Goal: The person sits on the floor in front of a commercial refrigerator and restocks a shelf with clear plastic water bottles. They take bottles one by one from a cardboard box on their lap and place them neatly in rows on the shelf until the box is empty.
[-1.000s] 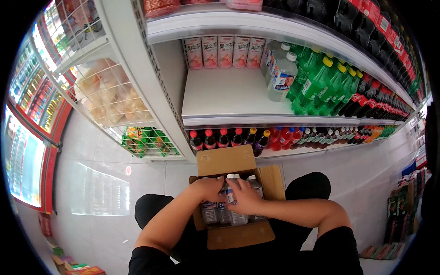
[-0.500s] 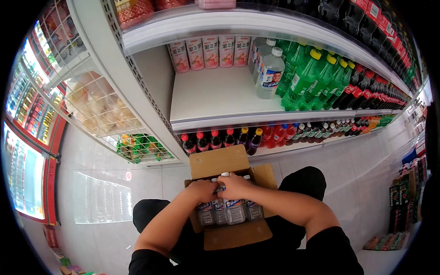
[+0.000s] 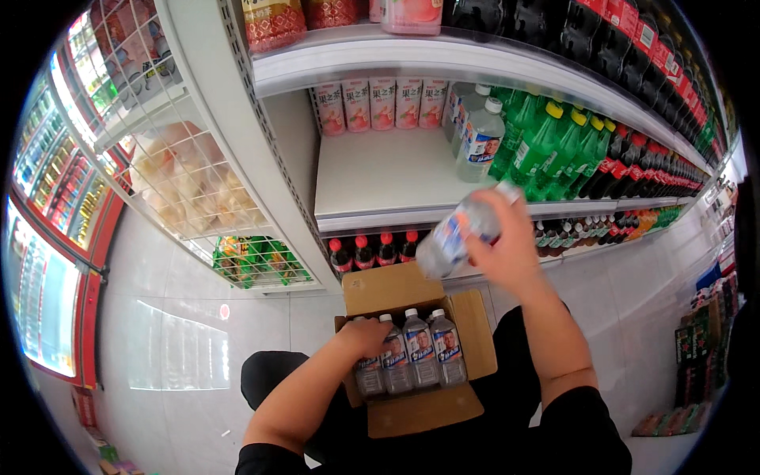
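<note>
My right hand (image 3: 511,245) grips a clear drink bottle (image 3: 453,237) with a blue and white label. The bottle is tilted and blurred, in the air between the carton and the shelf edge. Below, an open cardboard carton (image 3: 427,414) stands between my knees. A row of matching bottles (image 3: 422,348) with white caps sits in it. My left hand (image 3: 366,338) is at the carton's left side, its fingers curled on the leftmost bottles near their necks. Similar clear bottles (image 3: 480,146) stand on the middle shelf (image 3: 388,170), beside green bottles (image 3: 538,146).
Pink drink cartons (image 3: 382,107) line the back of the middle shelf. Dark bottles (image 3: 386,247) stand on the bottom shelf behind the carton's flap. A white wire rack (image 3: 198,174) with bagged goods is on the left. Glass-door coolers (image 3: 43,293) stand at far left, stacked goods (image 3: 693,348) at far right.
My right hand has lifted a bottle out of the carton, up and to the right toward the shelf. My left hand has stayed at the carton. The view has shifted slightly.
</note>
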Demonstrator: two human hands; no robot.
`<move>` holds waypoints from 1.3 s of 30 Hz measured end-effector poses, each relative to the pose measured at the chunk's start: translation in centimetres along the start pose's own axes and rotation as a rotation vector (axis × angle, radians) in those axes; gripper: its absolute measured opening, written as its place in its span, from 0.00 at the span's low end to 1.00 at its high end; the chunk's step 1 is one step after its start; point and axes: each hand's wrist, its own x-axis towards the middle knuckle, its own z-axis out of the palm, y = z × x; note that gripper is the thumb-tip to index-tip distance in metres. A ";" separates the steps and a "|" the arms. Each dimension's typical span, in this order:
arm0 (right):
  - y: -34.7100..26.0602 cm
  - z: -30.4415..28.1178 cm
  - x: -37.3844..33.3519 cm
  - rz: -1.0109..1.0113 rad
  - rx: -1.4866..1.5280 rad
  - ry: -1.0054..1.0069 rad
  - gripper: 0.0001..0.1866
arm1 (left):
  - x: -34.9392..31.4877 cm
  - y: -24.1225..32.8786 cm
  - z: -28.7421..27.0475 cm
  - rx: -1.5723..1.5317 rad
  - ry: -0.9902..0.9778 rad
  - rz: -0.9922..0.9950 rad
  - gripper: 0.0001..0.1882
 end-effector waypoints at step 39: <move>4.2 8.9 -3.3 -0.087 -0.063 -0.036 0.32 | 0.5 0.0 0.0 0.107 0.013 0.048 0.35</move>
